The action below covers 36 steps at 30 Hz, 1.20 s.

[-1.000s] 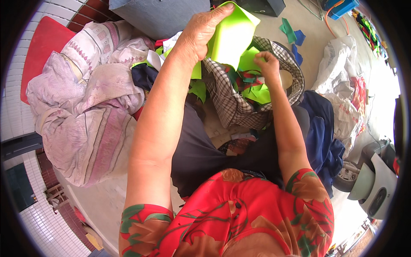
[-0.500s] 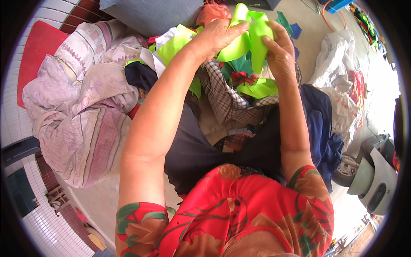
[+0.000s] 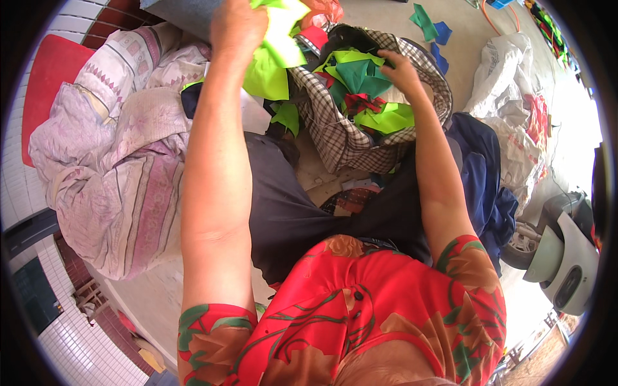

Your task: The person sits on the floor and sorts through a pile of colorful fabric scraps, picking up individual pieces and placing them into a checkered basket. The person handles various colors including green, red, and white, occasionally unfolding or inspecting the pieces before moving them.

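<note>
My left hand (image 3: 239,31) is raised at the far left, closed on a neon yellow-green cloth scrap (image 3: 283,24); its fingertips are partly hidden. Under it lies another neon scrap (image 3: 267,76), on the pile beside a checked cloth bag (image 3: 335,143). Over the bag's right part hovers my right hand (image 3: 404,74), fingers apart and holding nothing that I can see. Closest to its fingertips are teal-green scraps (image 3: 359,76). Also inside the bag are a red-and-black plaid scrap (image 3: 364,103) and more neon cloth (image 3: 391,118).
A heaped pale patterned cloth (image 3: 129,186) lies at left, before a red panel (image 3: 55,90). Green (image 3: 423,22) and blue (image 3: 441,33) scraps lie on the floor beyond the bag. White sacks (image 3: 505,96) and a grey wheeled machine (image 3: 566,257) stand right.
My hands have parted. The left moved left and away from me with the neon scrap; the right let go of it and came down over the bag.
</note>
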Motion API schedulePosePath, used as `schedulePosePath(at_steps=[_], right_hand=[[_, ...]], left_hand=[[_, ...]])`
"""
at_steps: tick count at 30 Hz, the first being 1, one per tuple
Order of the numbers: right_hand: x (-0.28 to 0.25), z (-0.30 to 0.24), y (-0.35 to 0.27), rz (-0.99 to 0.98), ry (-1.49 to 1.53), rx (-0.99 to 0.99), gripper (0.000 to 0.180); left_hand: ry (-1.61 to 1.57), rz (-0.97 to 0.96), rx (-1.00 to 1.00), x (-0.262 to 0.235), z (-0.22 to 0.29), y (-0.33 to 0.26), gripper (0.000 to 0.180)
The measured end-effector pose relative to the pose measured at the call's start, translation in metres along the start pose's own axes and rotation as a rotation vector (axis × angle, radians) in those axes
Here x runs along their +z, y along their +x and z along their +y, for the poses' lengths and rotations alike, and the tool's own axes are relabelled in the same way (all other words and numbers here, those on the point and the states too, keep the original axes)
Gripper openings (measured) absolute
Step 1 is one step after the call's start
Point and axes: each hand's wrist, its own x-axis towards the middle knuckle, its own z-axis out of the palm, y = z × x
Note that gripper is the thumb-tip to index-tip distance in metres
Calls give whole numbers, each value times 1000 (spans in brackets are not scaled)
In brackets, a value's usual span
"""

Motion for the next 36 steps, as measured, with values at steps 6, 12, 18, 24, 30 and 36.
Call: schedulePosePath(at_steps=[6, 12, 18, 24, 30, 36], right_hand=[[51, -29, -31, -442, -521, 112, 49], [52, -35, -25, -252, -531, 77, 31], [-5, -64, -7, -30, 468, 93, 18], [-57, -117, -13, -186, 1364, -99, 23], [-83, -151, -25, -315, 1479, -342, 28], [-72, -123, -16, -107, 1120, -155, 33]], left_hand=[[207, 105, -168, -9, -36, -8, 73], [30, 87, 79, 1, -17, -14, 56], [-78, -42, 198, 5, 29, -33, 45], [-222, -195, 380, 21, 39, -38, 63], [-251, -342, 551, 47, 63, -41, 56], [-444, 383, 703, 50, 69, -20, 25]])
